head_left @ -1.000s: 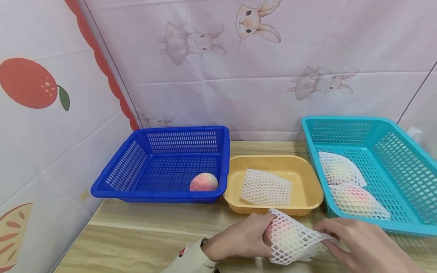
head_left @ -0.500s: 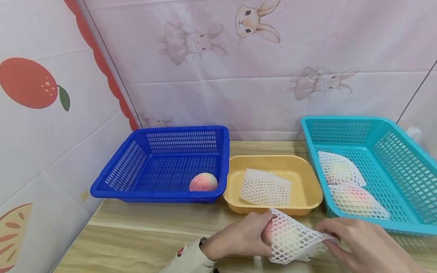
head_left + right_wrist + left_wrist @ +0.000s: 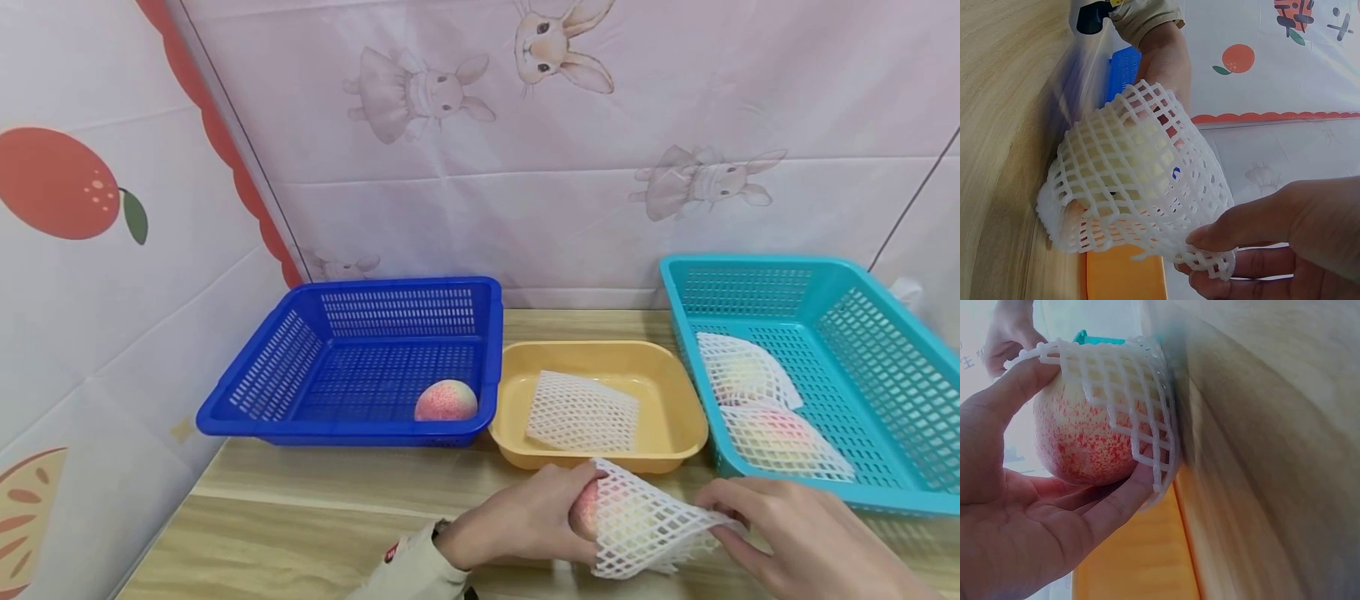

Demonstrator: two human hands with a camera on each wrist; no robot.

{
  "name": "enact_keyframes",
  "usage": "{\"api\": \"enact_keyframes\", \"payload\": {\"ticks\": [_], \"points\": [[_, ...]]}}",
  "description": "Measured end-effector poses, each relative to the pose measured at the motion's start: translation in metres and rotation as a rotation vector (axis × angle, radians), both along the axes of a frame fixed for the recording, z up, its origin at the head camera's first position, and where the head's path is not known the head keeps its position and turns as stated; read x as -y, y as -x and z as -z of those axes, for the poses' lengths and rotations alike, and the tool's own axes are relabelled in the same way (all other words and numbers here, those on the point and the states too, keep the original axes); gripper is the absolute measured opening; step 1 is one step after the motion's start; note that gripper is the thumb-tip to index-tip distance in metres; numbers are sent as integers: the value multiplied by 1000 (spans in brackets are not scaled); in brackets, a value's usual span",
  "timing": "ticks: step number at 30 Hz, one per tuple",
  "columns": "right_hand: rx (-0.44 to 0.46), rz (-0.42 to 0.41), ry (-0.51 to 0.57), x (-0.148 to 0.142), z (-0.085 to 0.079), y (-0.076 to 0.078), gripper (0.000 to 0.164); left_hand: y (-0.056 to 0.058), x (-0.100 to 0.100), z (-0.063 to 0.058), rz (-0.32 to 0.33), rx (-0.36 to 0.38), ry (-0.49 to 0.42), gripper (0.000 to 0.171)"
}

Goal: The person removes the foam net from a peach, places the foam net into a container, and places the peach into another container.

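Note:
My left hand (image 3: 534,515) grips a pink-speckled peach (image 3: 1085,437), thumb on one side and fingers on the other. A white foam fruit net (image 3: 652,529) covers much of the peach. Its red-speckled end is bare on the left hand's side. In the left wrist view, a fingertip lies against the net's edge. My right hand (image 3: 798,529) pinches the net's gathered far end between thumb and fingers, as the right wrist view shows. Peach and net are just over the wooden table, in front of the yellow tray; I cannot tell whether they touch it.
A blue basket (image 3: 345,429) at left holds one bare peach (image 3: 447,401). Behind the hands, a yellow tray (image 3: 517,442) contains a flat foam net (image 3: 583,412). The turquoise basket (image 3: 847,350) at right holds two netted peaches (image 3: 783,440). A printed cloth wall (image 3: 450,217) stands behind.
The left hand and peach have shifted very slightly left, and a little more bare peach shows at the net's mouth. The right hand keeps its pinch on the net.

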State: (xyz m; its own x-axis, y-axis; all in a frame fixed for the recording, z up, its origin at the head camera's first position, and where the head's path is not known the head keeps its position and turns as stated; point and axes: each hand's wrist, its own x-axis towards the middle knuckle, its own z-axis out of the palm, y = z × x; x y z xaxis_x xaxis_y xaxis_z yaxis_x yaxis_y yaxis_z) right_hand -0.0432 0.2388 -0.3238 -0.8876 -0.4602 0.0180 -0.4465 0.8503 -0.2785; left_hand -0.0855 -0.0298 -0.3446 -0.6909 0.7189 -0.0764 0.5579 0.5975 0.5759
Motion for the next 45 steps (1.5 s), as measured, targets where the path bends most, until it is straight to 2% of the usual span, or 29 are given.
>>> {"api": "enact_keyframes", "payload": {"ticks": [18,27,39,45], "points": [[-7,-8,16,-2,0,-1,19,2,3,-5,-11,31,-9,69],[-24,-18,21,-3,1,-1,20,4,5,-5,8,10,-28,68],[16,11,1,-3,-1,0,18,4,6,-7,11,15,-15,69],[2,-1,9,-4,-1,0,17,4,8,-7,12,10,-19,69]]}}
